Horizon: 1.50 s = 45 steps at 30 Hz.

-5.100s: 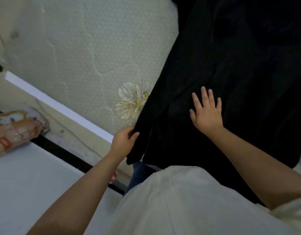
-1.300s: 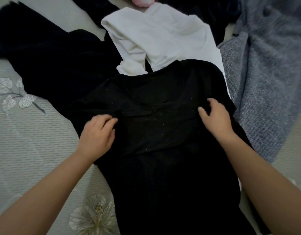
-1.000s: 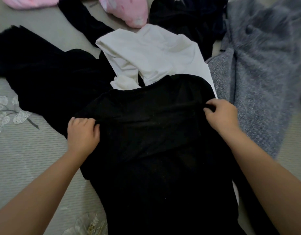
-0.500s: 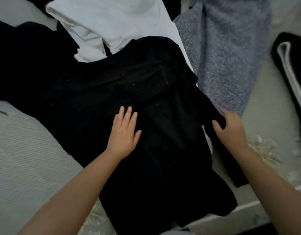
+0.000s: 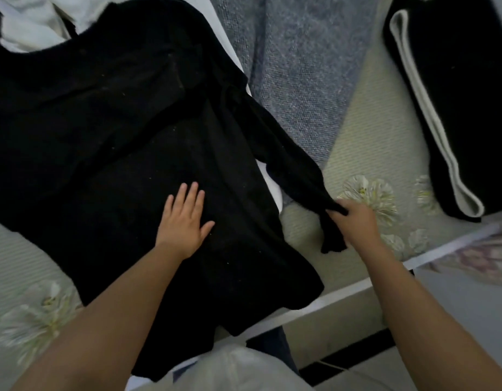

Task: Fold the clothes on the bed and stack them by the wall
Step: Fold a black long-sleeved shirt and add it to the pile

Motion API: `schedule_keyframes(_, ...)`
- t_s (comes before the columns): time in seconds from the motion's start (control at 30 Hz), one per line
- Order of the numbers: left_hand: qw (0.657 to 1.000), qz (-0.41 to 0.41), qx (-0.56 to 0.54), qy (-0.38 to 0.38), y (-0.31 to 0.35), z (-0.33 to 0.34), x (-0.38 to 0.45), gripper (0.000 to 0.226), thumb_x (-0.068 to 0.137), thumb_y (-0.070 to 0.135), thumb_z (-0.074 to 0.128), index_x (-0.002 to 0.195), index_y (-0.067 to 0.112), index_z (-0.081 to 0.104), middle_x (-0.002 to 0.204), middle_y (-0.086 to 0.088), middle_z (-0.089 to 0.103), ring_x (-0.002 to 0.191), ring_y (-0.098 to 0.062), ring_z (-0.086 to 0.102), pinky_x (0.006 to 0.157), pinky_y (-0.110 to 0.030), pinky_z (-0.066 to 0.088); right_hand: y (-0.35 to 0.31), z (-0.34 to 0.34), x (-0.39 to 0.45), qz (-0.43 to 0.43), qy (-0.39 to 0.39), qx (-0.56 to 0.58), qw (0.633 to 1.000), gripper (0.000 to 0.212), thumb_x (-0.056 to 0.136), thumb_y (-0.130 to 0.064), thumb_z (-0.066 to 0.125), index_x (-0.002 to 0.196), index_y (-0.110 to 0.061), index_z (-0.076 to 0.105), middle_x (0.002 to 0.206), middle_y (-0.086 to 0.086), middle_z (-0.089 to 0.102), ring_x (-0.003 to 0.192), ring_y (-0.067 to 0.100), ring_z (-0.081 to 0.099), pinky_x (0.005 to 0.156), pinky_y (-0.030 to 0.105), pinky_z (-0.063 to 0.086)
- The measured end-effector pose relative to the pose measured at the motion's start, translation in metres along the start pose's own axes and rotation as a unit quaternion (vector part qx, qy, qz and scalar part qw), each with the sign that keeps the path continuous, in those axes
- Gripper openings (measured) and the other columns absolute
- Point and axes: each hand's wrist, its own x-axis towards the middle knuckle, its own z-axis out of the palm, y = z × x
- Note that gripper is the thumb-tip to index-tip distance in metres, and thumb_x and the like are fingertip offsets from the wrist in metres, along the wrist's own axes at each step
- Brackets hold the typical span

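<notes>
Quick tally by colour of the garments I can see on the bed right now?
Black: 2, the black top being laid out, its sleeve in the right hand and the left hand flat on it, and the folded black garment with a white stripe
White: 1, the white garment
Grey: 1, the grey knit garment
Total: 4

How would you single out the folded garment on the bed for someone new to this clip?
Start at the black top spread across the bed, then look past the grey knit to the far right. The folded garment there is black, with a pale band along its folded edge.
</notes>
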Motion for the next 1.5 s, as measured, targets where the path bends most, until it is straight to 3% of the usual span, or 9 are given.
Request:
schedule_keyframes(0.1,0.999,-0.007,0.0,-0.038,0.002,-0.012,0.0,0.072,0.095,0.05,0.022,0.145,0.011,-0.013,0.153,-0.007,-0.021,0.141,-0.023,-0.017,0.115,-0.038,-0.005,-0.013,-0.037,0.006,-0.034,-0.022,0.098,0.994,0.021,0.082,0.002,0.062,0.101,-0.005,0.067,0.065,-0.01,0.064,0.058,-0.009,0.057,0.052,0.001,0.037)
schedule_keyframes(0.27,0.998,0.007,-0.059,-0.02,-0.006,-0.053,-0.012,0.065,0.097,0.041,0.032,0.147,0.013,0.002,0.155,-0.002,-0.009,0.143,-0.016,-0.008,0.116,-0.035,0.004,-0.078,-0.086,0.014,-0.064,-0.058,0.295,0.952,0.013,0.087,-0.002,0.055,0.094,-0.01,0.064,0.05,-0.014,0.064,0.05,-0.005,0.057,0.051,0.009,0.044)
schedule_keyframes(0.53,0.967,-0.125,-0.134,0.179,-0.098,-0.113,-0.075,0.05,0.091,0.019,0.053,0.136,0.002,0.04,0.148,-0.012,0.031,0.141,-0.026,0.016,0.113,-0.038,0.019,-0.277,-0.058,0.004,-0.199,0.018,0.355,0.913,0.02,0.088,-0.012,0.059,0.101,-0.001,0.069,0.084,0.004,0.065,0.084,0.017,0.06,0.081,0.038,0.051)
schedule_keyframes(0.67,0.916,-0.224,-0.226,0.245,-0.164,-0.108,-0.126,0.042,0.083,0.003,0.063,0.122,-0.008,0.053,0.135,-0.024,0.046,0.131,-0.039,0.035,0.105,-0.048,0.031,-0.377,0.012,-0.024,-0.237,0.021,0.378,0.895,0.032,0.088,-0.018,0.059,0.115,-0.002,0.063,0.109,0.01,0.067,0.1,0.013,0.057,0.093,0.025,0.044)
schedule_keyframes(0.87,0.889,-0.295,-0.289,0.198,-0.248,-0.068,-0.173,0.042,0.088,0.007,0.056,0.127,-0.007,0.048,0.134,-0.025,0.045,0.126,-0.038,0.039,0.106,-0.043,0.027,-0.405,0.149,-0.064,-0.186,-0.279,0.193,0.922,0.047,0.092,-0.024,0.054,0.136,-0.012,0.042,0.131,0.008,0.052,0.118,0.018,0.052,0.091,0.022,0.04)
schedule_keyframes(1.03,0.882,-0.25,-0.354,0.186,-0.268,-0.048,-0.139,0.049,0.092,0.021,0.052,0.135,0.001,0.04,0.137,-0.017,0.044,0.127,-0.028,0.039,0.104,-0.03,0.026,-0.353,0.16,-0.044,-0.238,-0.092,-0.029,0.966,0.034,0.091,-0.016,0.053,0.123,-0.005,0.056,0.124,0.011,0.059,0.119,0.024,0.051,0.1,0.03,0.038)
schedule_keyframes(1.13,0.871,-0.227,-0.381,0.212,-0.259,-0.046,-0.104,0.056,0.089,0.029,0.057,0.135,0.003,0.039,0.136,-0.015,0.045,0.125,-0.027,0.04,0.103,-0.028,0.026,-0.318,0.143,-0.027,-0.313,0.048,-0.172,0.933,0.039,0.083,-0.01,0.062,0.121,-0.002,0.058,0.121,0.018,0.059,0.124,0.036,0.044,0.106,0.047,0.032)
schedule_keyframes(1.33,0.923,-0.165,-0.259,0.23,-0.239,-0.05,-0.055,0.056,0.078,0.034,0.07,0.123,0.003,0.056,0.135,-0.021,0.045,0.128,-0.036,0.039,0.102,-0.047,0.033,-0.295,0.113,0.02,-0.294,0.073,-0.351,0.886,0.052,0.085,-0.015,0.06,0.135,-0.015,0.045,0.147,0.012,0.034,0.14,0.033,0.017,0.11,0.055,0.002)
schedule_keyframes(1.5,0.829,-0.207,-0.424,0.3,-0.251,-0.067,-0.036,0.016,0.089,0.008,0.055,0.097,-0.001,0.066,0.093,-0.013,0.066,0.091,-0.028,0.058,0.078,-0.025,0.037,-0.303,0.098,0.052,-0.417,0.088,-0.328,0.843,0.029,0.066,0.01,0.07,0.093,0.0,0.072,0.106,0.021,0.068,0.108,0.046,0.056,0.094,0.07,0.027)
